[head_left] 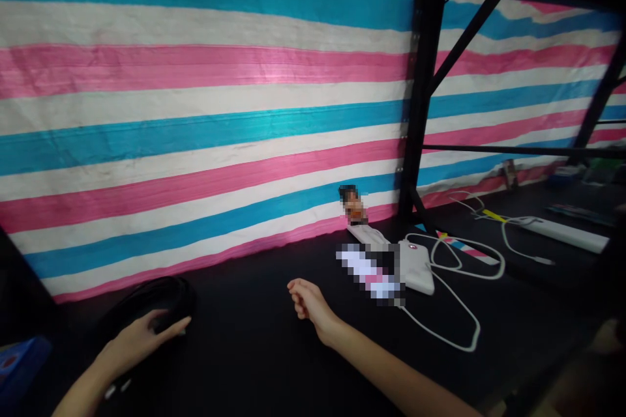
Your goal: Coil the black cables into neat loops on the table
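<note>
On the left of the black table point(235, 352), my left hand point(139, 339) rests on a coiled black cable point(171, 293), its thumb stretched apart and the other fingers reaching over the coil, partly lost in the dark. Two small pale ends point(117, 389) show below that wrist. My right hand point(308, 303) is near the middle of the table, its fingers curled together; anything inside them is too small or hidden to make out. To its right lies a phone-like object point(364, 270), blurred out, with a white cable point(440, 339) running from its lower end.
A white box-shaped device point(415, 267) with looped white cords sits right of centre. Farther right is a long white power strip point(567, 234). A black metal post point(420, 98) stands before the striped sheet point(195, 104). A blue box point(22, 368) is at the lower left.
</note>
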A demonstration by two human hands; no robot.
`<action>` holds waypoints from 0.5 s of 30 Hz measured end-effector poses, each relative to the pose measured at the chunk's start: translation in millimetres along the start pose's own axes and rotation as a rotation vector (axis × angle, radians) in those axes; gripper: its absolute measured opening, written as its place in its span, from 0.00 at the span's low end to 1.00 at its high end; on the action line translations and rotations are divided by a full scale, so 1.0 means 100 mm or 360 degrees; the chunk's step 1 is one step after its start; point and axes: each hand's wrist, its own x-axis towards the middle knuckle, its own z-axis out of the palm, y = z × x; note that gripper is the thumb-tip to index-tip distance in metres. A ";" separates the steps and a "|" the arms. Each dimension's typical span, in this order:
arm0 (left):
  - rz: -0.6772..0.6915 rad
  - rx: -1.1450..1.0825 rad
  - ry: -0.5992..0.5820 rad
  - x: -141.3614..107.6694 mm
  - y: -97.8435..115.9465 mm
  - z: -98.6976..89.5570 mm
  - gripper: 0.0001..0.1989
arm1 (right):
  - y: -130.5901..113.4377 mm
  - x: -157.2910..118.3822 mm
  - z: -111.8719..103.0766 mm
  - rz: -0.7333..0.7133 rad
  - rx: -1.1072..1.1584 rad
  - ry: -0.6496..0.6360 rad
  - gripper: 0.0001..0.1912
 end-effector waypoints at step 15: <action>-0.0255 0.0233 0.0272 -0.25 0.53 0.04 0.26 | 0.01 0.02 -0.01 0.0006 0.0015 -0.0002 0.05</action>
